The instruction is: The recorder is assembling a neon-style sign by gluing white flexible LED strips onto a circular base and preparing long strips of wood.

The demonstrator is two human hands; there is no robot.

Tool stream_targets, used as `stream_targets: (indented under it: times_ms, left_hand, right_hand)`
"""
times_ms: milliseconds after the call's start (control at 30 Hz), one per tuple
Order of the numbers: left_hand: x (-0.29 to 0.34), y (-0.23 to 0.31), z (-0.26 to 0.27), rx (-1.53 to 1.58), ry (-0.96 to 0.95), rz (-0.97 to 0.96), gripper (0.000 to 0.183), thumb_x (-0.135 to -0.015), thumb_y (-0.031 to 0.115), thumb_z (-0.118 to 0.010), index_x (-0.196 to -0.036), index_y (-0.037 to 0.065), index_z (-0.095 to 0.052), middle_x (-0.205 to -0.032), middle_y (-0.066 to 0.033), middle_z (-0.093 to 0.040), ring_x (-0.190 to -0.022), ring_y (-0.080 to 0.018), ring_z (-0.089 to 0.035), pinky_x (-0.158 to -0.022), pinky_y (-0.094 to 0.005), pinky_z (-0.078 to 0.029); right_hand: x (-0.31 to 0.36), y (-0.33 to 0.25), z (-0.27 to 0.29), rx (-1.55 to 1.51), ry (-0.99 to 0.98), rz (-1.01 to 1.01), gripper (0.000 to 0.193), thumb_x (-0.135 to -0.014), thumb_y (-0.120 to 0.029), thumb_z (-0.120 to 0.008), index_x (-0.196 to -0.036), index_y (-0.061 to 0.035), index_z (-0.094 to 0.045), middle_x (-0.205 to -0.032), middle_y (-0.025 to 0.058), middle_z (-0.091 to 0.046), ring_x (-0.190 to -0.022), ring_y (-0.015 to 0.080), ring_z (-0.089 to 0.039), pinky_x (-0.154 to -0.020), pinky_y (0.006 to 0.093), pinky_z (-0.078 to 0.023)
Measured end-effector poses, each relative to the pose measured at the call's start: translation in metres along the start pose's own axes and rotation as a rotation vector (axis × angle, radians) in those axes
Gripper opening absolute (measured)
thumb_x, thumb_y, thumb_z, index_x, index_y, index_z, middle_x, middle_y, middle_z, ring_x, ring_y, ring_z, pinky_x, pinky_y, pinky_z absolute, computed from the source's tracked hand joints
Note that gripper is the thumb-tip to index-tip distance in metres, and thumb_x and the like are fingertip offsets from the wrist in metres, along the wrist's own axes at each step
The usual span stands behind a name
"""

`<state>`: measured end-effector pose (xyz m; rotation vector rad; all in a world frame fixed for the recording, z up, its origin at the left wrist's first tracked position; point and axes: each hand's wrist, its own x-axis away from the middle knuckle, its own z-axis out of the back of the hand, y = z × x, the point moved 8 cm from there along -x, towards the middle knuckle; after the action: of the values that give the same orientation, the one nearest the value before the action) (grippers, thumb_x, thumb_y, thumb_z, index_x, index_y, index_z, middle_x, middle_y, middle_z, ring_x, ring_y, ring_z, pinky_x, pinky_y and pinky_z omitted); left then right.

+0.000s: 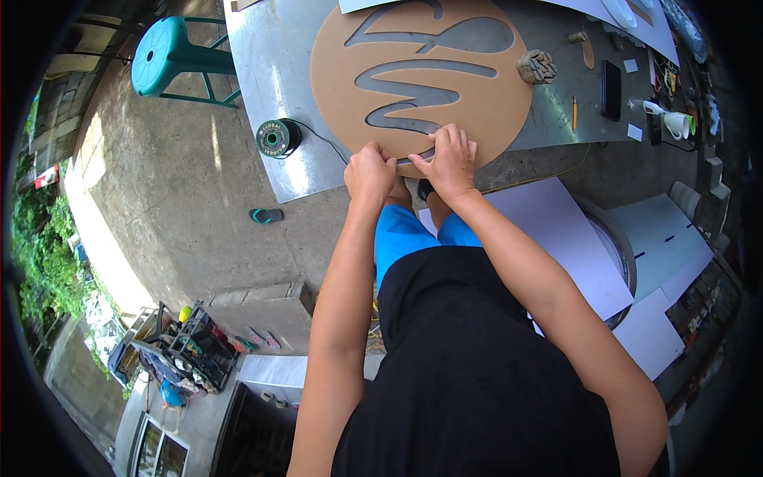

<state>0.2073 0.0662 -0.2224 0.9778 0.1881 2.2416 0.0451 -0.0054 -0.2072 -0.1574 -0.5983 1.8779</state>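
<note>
A round tan board with curving letter-shaped cut-outs lies on a metal-topped table. At its near edge, my left hand is closed, fingertips together, beside the lowest cut-out. A thin dark strand runs from a green-and-black spool on the left to this hand, which seems to grip it. Just to the right, my right hand bends over the board's edge, thumb reaching toward the left hand and fingers curled at the cut-out. What its fingertips hold is hidden.
A bundle of small stick-like pieces sits at the board's right edge. Farther right are an orange pencil, a dark phone and a white mug. A teal stool stands left; white sheets lie right of my legs.
</note>
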Motion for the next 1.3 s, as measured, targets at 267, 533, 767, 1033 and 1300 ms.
stream_targets:
  times_ms: [267, 533, 767, 1033, 1300]
  left_hand:
    - [-0.002, -0.001, -0.001, 0.011, -0.029, 0.010, 0.019, -0.080, 0.021, -0.077, -0.094, 0.009, -0.071, -0.094, -0.0153, -0.075, -0.093, -0.0360, -0.072, -0.081, -0.0464, -0.057]
    - [-0.003, 0.000, 0.001, 0.003, -0.040, 0.018, 0.018, -0.079, 0.020, -0.077, -0.092, 0.009, -0.071, -0.093, -0.0152, -0.075, -0.094, -0.0356, -0.072, -0.081, -0.0463, -0.057]
    - [-0.003, 0.001, 0.002, -0.005, -0.050, 0.021, 0.016, -0.079, 0.020, -0.077, -0.088, 0.009, -0.071, -0.091, -0.0154, -0.075, -0.092, -0.0356, -0.072, -0.080, -0.0463, -0.057]
    - [-0.005, -0.002, 0.000, -0.021, -0.015, 0.009, 0.018, -0.078, 0.021, -0.077, -0.087, 0.007, -0.071, -0.087, -0.0140, -0.075, -0.088, -0.0326, -0.073, -0.076, -0.0438, -0.056]
    - [-0.009, -0.004, -0.002, -0.029, -0.038, 0.005, 0.019, -0.079, 0.021, -0.078, -0.089, 0.006, -0.072, -0.087, -0.0134, -0.075, -0.089, -0.0320, -0.073, -0.076, -0.0434, -0.057]
  right_hand:
    - [0.001, 0.001, -0.002, -0.001, -0.005, 0.000, 0.048, -0.070, -0.032, -0.088, -0.102, -0.0081, -0.062, -0.107, 0.0087, -0.055, -0.107, 0.0305, -0.053, -0.089, 0.0454, -0.038]
    - [0.002, -0.001, 0.000, 0.006, 0.010, 0.008, 0.049, -0.071, -0.032, -0.087, -0.104, -0.0071, -0.061, -0.109, 0.0097, -0.055, -0.108, 0.0308, -0.052, -0.091, 0.0453, -0.037]
    - [0.002, -0.002, 0.001, 0.012, 0.010, 0.013, 0.049, -0.072, -0.031, -0.087, -0.105, -0.0071, -0.060, -0.109, 0.0098, -0.054, -0.109, 0.0310, -0.052, -0.092, 0.0451, -0.036]
    - [0.021, -0.017, 0.023, -0.074, 0.196, 0.041, 0.049, -0.075, -0.026, -0.086, -0.111, -0.0051, -0.060, -0.110, 0.0108, -0.057, -0.109, 0.0313, -0.056, -0.089, 0.0459, -0.043]
    - [0.090, -0.032, -0.086, -1.032, -0.564, -0.589, 0.029, -0.092, -0.022, -0.074, -0.113, -0.0051, -0.062, -0.099, -0.0002, -0.066, -0.089, 0.0131, -0.062, -0.073, 0.0356, -0.051]
